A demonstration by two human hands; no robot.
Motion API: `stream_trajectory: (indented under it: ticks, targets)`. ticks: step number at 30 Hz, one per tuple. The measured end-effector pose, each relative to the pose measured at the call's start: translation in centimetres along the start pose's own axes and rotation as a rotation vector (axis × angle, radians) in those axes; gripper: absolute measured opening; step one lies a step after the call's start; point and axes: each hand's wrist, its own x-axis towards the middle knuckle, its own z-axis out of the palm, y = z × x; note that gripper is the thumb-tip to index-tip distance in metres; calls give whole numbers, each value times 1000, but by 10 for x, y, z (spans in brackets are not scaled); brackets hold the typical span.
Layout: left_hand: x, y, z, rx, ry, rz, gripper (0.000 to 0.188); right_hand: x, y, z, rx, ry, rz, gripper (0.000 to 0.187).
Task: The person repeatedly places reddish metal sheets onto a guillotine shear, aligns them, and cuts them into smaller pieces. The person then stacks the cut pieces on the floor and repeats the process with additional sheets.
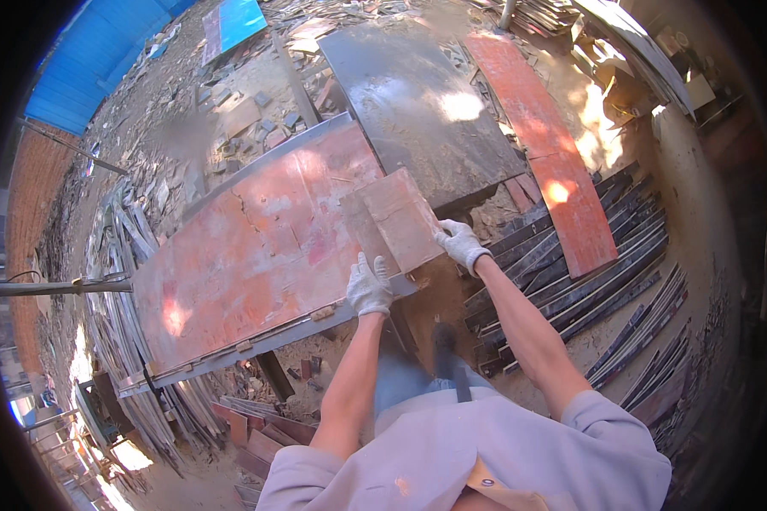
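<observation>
A small reddish-brown plywood board (405, 213) lies at an angle on the right end of a large, worn red panel (247, 226). Its left strip is darker; I cannot tell if that is a second piece or shade. My right hand (462, 245), in a whitish work glove, is closed on the board's right edge, its thumb side upward. My left hand (369, 287), gloved likewise, rests at the board's near left corner, fingers stretched out and pointing away from me. The undersides of the board and of both hands are hidden.
A dark sheet (418, 111) lies beyond the red panel, with a long orange-red board (550, 153) to its right. Stacked dark strips (571, 255) fill the right side. Long thin slats (123, 255) are heaped left, near a horizontal pole (55, 288). Wood scraps (260, 115) litter the ground.
</observation>
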Motion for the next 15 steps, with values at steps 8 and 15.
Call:
stream_trajectory:
  ticks: [8, 15]
  targets:
    - [-167, 7, 0, -29, -137, -83, 66, -148, 7, 52, -218, -96, 420, 72]
    - [-229, -10, 19, -1273, -374, -446, 46, -233, 7, 22, 71, -41, 247, 77]
